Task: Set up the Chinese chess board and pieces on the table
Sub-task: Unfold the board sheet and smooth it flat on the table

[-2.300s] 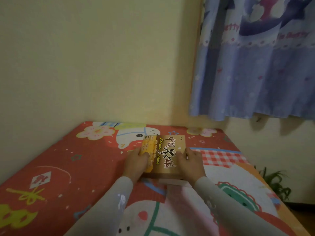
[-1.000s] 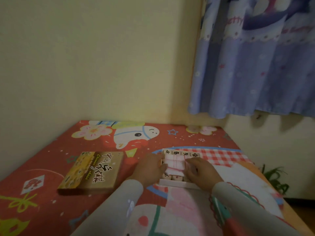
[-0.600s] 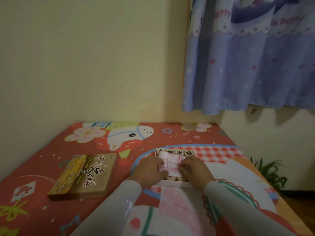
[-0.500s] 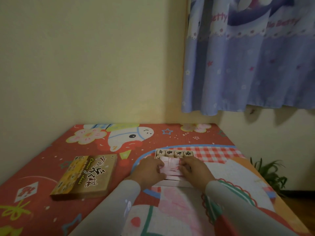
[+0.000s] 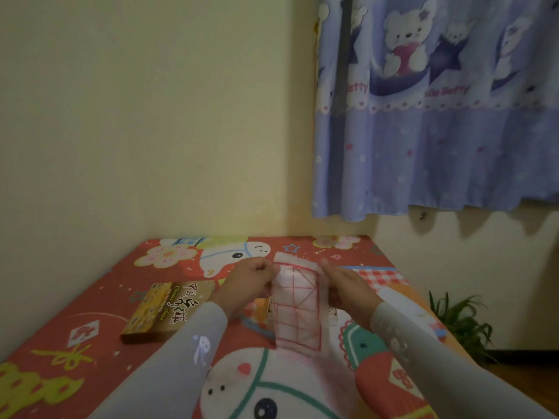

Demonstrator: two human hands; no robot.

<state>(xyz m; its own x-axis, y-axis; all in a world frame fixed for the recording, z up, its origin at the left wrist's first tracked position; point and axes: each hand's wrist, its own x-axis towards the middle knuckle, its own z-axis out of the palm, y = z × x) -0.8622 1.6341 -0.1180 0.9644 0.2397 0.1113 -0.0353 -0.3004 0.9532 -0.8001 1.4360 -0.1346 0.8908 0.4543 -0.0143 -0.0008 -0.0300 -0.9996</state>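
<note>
Now both hands' fingers pinch the folded paper board [image 5: 296, 303] by its top corners; long axis hanging downward.

left hand [image 5: 252, 278] raised, fingers curled, right hand [image 5: 343, 282] alike

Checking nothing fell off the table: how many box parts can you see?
2: the lid left of the left hand; the tray mostly hidden behind the folded board.
</note>
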